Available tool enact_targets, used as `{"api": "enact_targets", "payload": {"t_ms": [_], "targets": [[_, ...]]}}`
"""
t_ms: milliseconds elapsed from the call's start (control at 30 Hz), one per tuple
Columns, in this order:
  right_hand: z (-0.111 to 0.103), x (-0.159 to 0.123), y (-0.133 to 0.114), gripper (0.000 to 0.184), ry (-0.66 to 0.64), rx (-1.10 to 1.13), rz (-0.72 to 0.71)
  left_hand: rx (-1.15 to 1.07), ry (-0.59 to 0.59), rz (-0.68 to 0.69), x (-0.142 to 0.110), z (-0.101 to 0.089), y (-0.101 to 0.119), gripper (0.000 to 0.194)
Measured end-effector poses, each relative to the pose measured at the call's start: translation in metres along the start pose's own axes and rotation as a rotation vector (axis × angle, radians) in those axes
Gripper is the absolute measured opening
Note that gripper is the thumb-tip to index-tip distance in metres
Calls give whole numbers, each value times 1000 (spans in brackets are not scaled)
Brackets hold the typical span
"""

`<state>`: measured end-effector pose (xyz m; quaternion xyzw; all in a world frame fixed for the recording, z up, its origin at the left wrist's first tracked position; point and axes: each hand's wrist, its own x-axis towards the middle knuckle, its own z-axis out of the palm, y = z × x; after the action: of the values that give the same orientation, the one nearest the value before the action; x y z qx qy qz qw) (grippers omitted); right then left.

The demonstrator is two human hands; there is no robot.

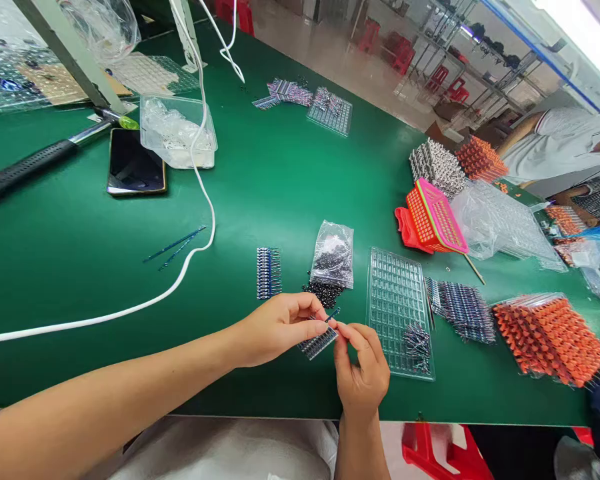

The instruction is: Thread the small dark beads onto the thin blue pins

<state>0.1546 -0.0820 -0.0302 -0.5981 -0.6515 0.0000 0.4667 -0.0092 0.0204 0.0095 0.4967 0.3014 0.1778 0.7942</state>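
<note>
My left hand [290, 327] is closed around a small dark strip of slim parts [318, 343], which juts out below its fingers. A short blue stick-like piece [333, 314] pokes up at its fingertips. My right hand [363, 367] pinches at the strip's right end, its fingertips meeting the left ones; what lies between them is too small to make out. Just beyond the hands are a pile of tiny black beads [325, 293] and a clear plastic bag [334, 253] with more of them. Left of the bag lies a row of blue-and-silver parts [269, 273].
A clear compartment tray [395, 300] holds loose thin parts [417, 347]. Further right are striped bundles [463, 310], orange stacked pieces [550, 340] and a basket [433, 217]. At left are a white cable [130, 309], phone [136, 162], hammer [35, 167] and plastic box [180, 130]. Other people sit at right.
</note>
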Motion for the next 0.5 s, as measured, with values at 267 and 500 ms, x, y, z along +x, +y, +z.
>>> {"api": "enact_targets", "payload": {"t_ms": [267, 500], "targets": [[-2, -2, -1, 31, 45, 74, 56, 199, -75, 106, -6, -1, 1, 18], [-2, -3, 0, 33, 40, 77, 40, 270, -81, 162, -8, 0, 3, 16]]}}
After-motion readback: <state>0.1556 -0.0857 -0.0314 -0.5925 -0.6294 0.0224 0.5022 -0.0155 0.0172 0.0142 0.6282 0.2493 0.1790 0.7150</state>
